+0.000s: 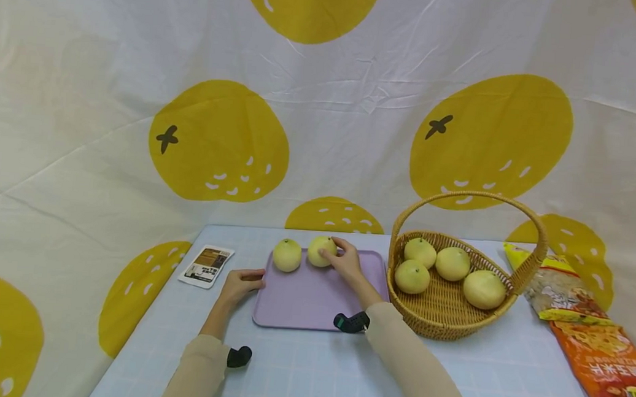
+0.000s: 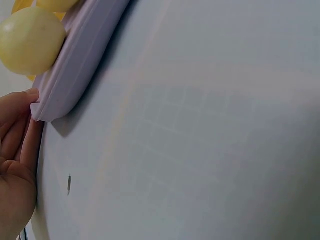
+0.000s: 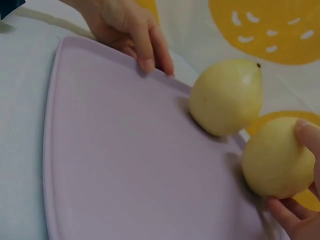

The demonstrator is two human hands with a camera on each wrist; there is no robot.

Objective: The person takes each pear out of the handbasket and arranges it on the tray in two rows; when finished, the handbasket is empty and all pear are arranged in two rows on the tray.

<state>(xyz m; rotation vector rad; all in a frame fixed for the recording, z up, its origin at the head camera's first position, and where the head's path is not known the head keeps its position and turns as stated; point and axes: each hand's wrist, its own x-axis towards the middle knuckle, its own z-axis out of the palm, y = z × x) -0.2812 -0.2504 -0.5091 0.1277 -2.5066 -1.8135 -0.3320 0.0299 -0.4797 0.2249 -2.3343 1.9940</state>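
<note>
Closest to me, my right hand [image 1: 346,263] has its fingers [image 3: 287,215] curled around a pale yellow pear [image 3: 277,157], which sits at the far edge of the lilac tray [image 1: 311,299]. A second pear [image 1: 287,255] rests on the tray just beside it on the left, apart from the held one. My left hand [image 1: 240,282] lies at the tray's left rim, fingers mostly straight, with the fingertips [image 2: 27,95] touching the edge rather than gripping it. The tray lies on the pale blue gridded surface [image 1: 305,376]. To its right, just beside it, stands a wicker basket [image 1: 456,319] holding four more pears. Further right lie snack packets [image 1: 591,334], and left of the tray a small card [image 1: 206,266].
</note>
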